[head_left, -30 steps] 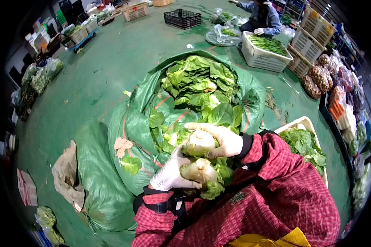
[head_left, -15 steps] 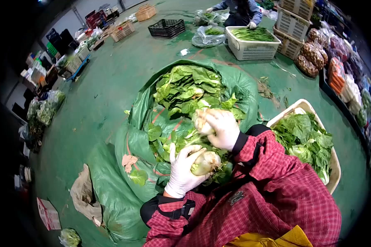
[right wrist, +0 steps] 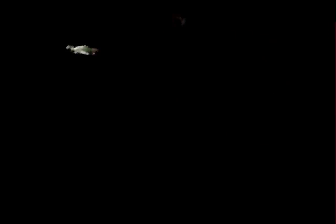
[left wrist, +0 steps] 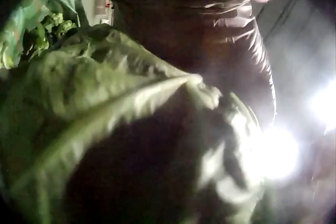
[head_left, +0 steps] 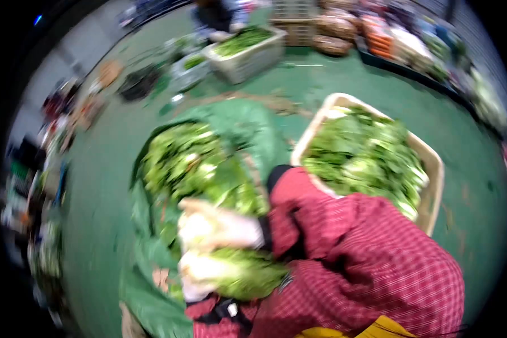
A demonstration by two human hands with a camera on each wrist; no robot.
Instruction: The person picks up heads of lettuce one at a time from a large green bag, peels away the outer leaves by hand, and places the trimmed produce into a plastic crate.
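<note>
In the blurred head view, my white-gloved right hand (head_left: 236, 228) grips the pale base of a head of leafy greens (head_left: 195, 230). Just below it, a second leafy head (head_left: 236, 273) lies sideways, its pale root end at the left and its leaves toward the checked jacket. My left hand (head_left: 194, 292) holds that lower head from beneath, mostly hidden by it. A broad green leaf (left wrist: 94, 98) fills much of the left wrist view. The right wrist view is almost wholly black. Behind the hands, the open green sack (head_left: 253, 127) contains more leafy heads (head_left: 183, 155).
A cream crate (head_left: 434, 186) heaped with greens stands at my right, close to the sleeve. Farther off, a person (head_left: 214, 19) sits by a white crate (head_left: 242, 67) of long green stems. Bagged vegetables (head_left: 377, 39) line the back right.
The view has swung right, bringing the cream crate nearer the middle. The two heads, apart half a second ago, are now close together, the lower one turned with its leaves to the right.
</note>
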